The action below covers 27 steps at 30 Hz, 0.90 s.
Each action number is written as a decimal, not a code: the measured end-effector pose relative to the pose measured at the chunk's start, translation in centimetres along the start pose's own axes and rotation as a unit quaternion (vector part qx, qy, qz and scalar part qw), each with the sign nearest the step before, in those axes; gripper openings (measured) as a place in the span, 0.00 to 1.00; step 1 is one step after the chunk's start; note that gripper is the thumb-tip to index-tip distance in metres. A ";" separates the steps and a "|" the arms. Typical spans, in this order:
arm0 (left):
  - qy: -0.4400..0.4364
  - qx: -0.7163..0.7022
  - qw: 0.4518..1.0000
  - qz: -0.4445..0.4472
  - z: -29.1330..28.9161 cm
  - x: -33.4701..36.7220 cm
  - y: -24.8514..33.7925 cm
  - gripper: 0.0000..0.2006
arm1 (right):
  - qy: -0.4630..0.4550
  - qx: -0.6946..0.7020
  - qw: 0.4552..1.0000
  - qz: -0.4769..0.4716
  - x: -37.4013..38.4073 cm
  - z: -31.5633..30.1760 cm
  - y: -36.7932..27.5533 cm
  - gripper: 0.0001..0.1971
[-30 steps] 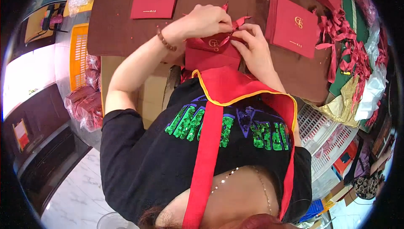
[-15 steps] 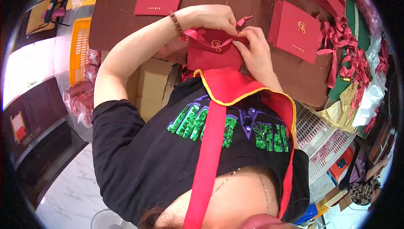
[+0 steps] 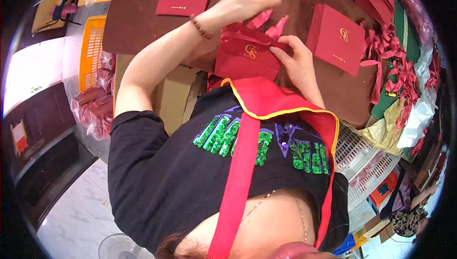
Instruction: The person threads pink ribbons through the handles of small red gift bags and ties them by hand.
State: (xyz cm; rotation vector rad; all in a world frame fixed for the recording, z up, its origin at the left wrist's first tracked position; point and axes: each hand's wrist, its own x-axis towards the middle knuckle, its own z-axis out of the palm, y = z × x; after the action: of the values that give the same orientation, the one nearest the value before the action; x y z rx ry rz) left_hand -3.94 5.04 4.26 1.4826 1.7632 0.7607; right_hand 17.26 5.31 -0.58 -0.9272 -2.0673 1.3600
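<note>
From my remote seat, I see the right hand (image 3: 297,61) pinching the red bag (image 3: 245,67), while the blurred left hand (image 3: 248,0) is near the ribbon (image 3: 260,19), its grip unclear.

A dark brown table (image 3: 138,30) spans the top of the view. At left, dark brown wooden furniture (image 3: 38,113) stands by a white, grey-veined, marble-look floor (image 3: 78,211). Above it glares a washed-out white patch (image 3: 35,66), its source unclear. A tan chair (image 3: 47,12) stands at upper left, near the rim.
</note>
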 end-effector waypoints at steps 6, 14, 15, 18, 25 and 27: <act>-0.039 0.266 0.943 0.196 -2.2 -7.2 -0.6 0.14 | -0.012 0.035 0.999 0.033 0.4 0.0 0.9 0.09; 0.233 0.362 0.850 0.303 3.0 -11.3 -2.2 0.06 | -0.014 -0.003 1.000 0.006 0.6 0.5 0.8 0.08; 0.196 0.346 0.865 0.305 3.6 -11.6 -2.6 0.06 | -0.014 -0.004 1.000 0.006 0.6 0.5 0.8 0.08; 0.060 0.248 0.917 0.307 4.5 -12.9 -2.4 0.07 | -0.019 -0.001 1.000 0.025 0.6 0.5 0.7 0.08; 0.121 0.279 0.865 0.399 2.1 -12.4 -0.4 0.15 | -0.012 0.027 0.999 -0.018 0.3 0.7 0.9 0.10; 0.177 0.260 0.893 0.322 0.8 -10.9 -0.5 0.14 | 0.001 0.017 0.999 -0.044 0.4 0.7 0.8 0.10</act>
State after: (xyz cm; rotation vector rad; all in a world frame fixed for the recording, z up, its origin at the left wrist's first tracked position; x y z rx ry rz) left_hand -2.47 -5.78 4.92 2.4998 1.8231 0.9724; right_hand 16.75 5.46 -1.57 -0.8125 -2.0520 1.3437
